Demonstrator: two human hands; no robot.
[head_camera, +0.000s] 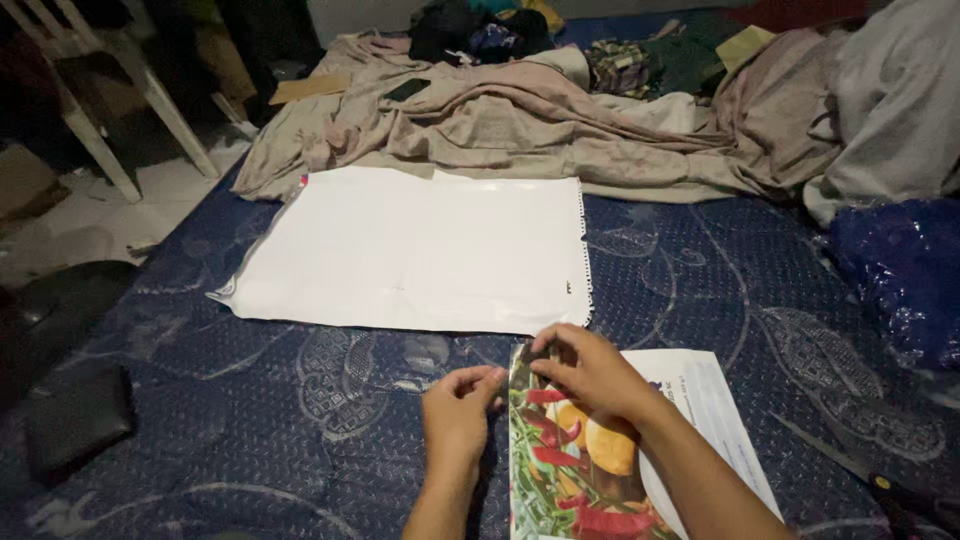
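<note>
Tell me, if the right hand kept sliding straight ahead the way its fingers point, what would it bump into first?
Probably the large white sheet: the right hand, pinching the printed picture page, points up and left toward that sheet's near edge, with only a bare mattress strip between.

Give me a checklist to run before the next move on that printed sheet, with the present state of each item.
1. Both hands on the printed sheet: ok. The right hand pinches its top edge, the left hand touches its left edge.
2. Sheet lying flat on the blue mattress: cannot tell, the forearm covers part of it.
3. Large white sheet spread flat and apart from the hands: ok.
4. Scissors within reach at the right: ok, lying on the mattress, unused.
5. Crumpled beige cloth off the white sheet: ok, it lies just behind its far edge.
</note>
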